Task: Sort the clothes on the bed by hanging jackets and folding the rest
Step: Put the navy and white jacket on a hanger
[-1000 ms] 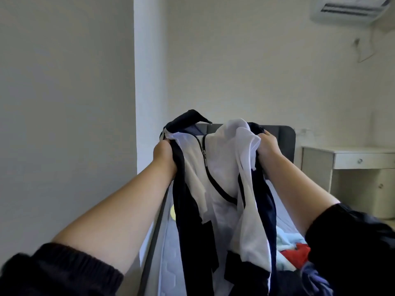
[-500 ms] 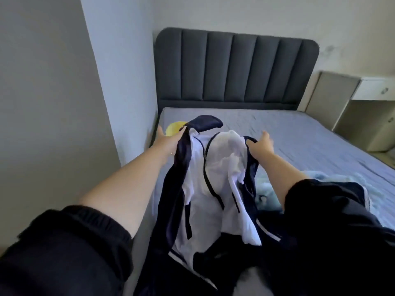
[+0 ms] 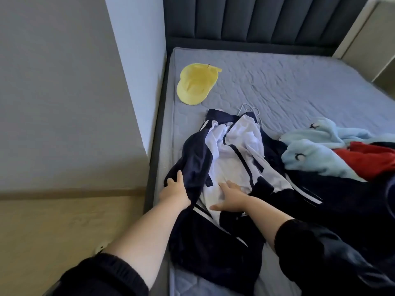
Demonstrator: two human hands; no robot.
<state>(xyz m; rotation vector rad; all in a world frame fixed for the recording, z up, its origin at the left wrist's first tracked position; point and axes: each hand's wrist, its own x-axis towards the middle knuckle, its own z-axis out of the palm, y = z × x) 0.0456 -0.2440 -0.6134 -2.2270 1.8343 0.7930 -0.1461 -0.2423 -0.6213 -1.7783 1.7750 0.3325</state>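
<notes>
Cap [image 3: 195,83], yellow, seen lying on mattress [image 3: 299,86] near wall-side edge. Left hand [image 3: 174,189] curled round navy sleeve of jacket [image 3: 235,150], which is spread on mattress, white lining up. Right hand [image 3: 230,197] laid flat on lining, fingers straight, nothing held. Hanger [image 3: 250,108] partly hidden under collar. Blue garment [image 3: 316,154] and red garment [image 3: 367,159] heaped at right.

Jacket on the mattress, other things ringed around it.
The jacket [image 3: 230,154] lies on the mattress [image 3: 299,82]. A cap [image 3: 195,86] lies apart at its 11 o'clock, a hanger [image 3: 250,110] touches it at 1, a pile of clothes [image 3: 320,154] adjoins at 3, and the headboard [image 3: 267,18] stands beyond at 12.
</notes>
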